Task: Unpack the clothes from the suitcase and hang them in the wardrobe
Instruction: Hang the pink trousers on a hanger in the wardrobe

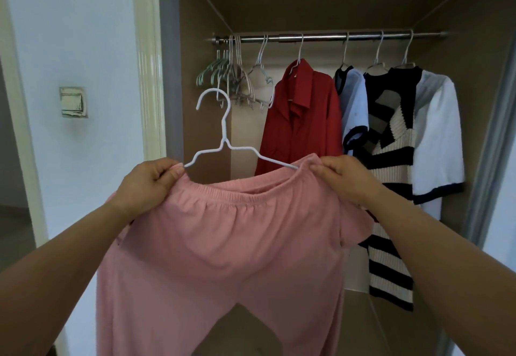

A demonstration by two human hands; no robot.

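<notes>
Head view: left hand (148, 185) pinched the waistband of the pink trousers (223, 244) together with the left tip of the white hanger (223, 138). Right hand (346, 179) pinched the waistband at the hanger's right arm, which ran inside the fabric there. Both hands were clenched on cloth, and the trousers were held up in front of the open wardrobe (474, 104) with the legs hanging limp.

Judgement: the fabric looked soft, light and floppy, with no stiffness to rely on. The elastic waistband should stretch over the hanger shoulders but could slide off thin wire. Best grip was probably the hanger neck under the hook, once both ends were seated.

The rail (321, 38) carried a bunch of empty hangers (231, 76) at its left end, then a red shirt (301, 121), a light blue top (354, 104), a striped knit top (391, 160) and a white tee (438, 132). The gap beside the red shirt looked usable. Suitcase not in view.
</notes>
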